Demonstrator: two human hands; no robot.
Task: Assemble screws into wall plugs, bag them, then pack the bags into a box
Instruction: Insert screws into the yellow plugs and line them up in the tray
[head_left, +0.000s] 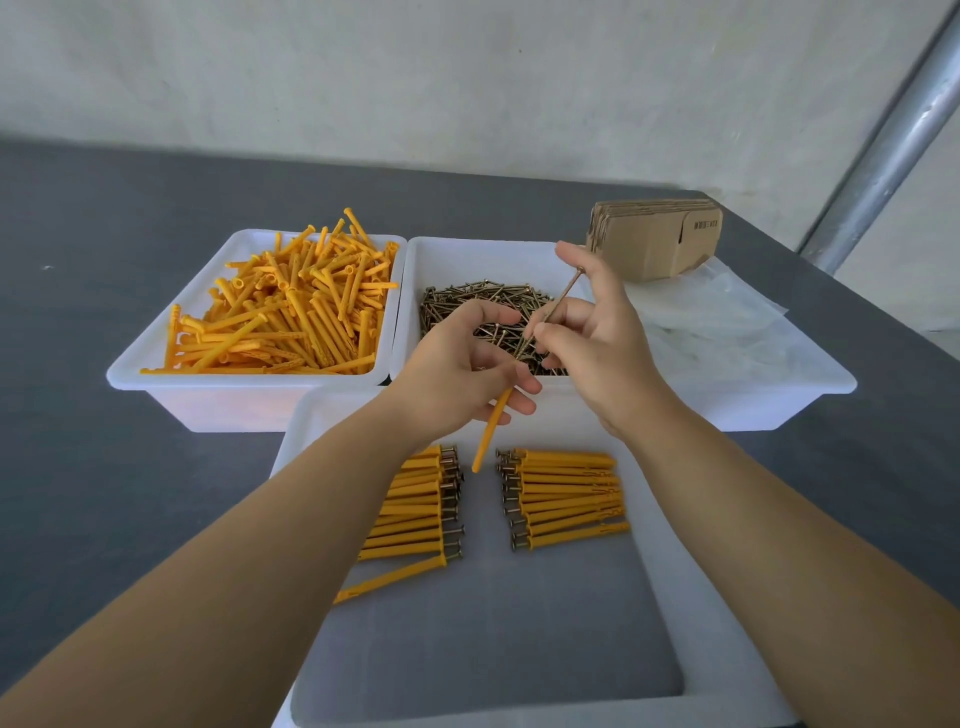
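Note:
My left hand (462, 374) grips an orange wall plug (488, 434) whose free end points down toward the near tray. My right hand (597, 332) pinches a brass screw (558, 301) slanting up to the right, its tip close to my left fingers. Behind them a white tray holds a heap of loose screws (467, 301). Another white tray at the left is heaped with orange plugs (291, 306). In the near white tray (670, 613) lie two rows of assembled plugs with screws, a left row (415, 509) and a right row (566, 499).
A stack of flat cardboard boxes (654, 239) stands at the back right, with clear plastic bags (722, 322) in front of it. All rest on a dark grey table (104, 467). A metal pole (893, 135) leans at the right against a pale wall.

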